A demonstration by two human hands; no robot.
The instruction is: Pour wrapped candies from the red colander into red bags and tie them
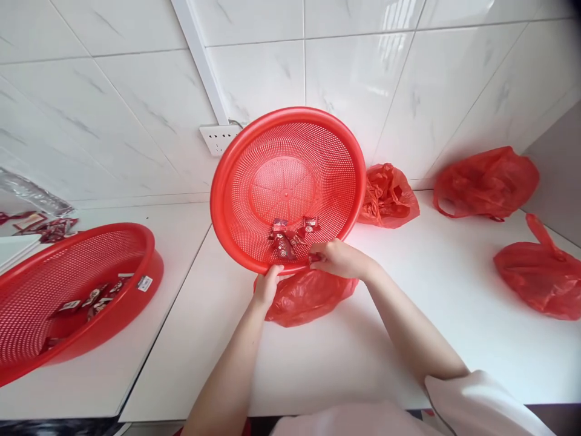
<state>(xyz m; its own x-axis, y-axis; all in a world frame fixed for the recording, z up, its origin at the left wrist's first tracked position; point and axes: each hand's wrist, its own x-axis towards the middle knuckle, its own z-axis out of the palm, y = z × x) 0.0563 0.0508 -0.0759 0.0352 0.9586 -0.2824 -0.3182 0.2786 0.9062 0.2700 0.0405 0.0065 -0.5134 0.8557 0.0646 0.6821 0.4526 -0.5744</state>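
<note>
**Tilted Basket, Both Hands at the Lower Rim**

Nearest, at the bottom edge of the frame, two bare forearms rise from a pale sleeve that is cut off by the border. The left hand (267, 286) is closed over the lower rim of the red basket (254, 145), thumb on the inside. The right hand (338, 258) rests at the same rim, fingers curled loosely around a wrapped candy; the piece itself is mostly hidden by the fingers.

Just under both hands lies a crumpled red plastic bag (306, 297), thin and glossy, partly covered by the basket.

The basket is round, rigid perforated plastic with a smooth rim, tilted up on its lower edge at frame centre. Several small wrapped candies (285, 239) have gathered at its low side, touching the right hand's fingertips.

At lower left a second red basket (136, 242) holds more candies and is cut off by the frame.

Farther back, three more red bags (485, 181) lie on the white counter (454, 303). A wall socket (216, 138) shows on the glossy tiled wall.
</note>
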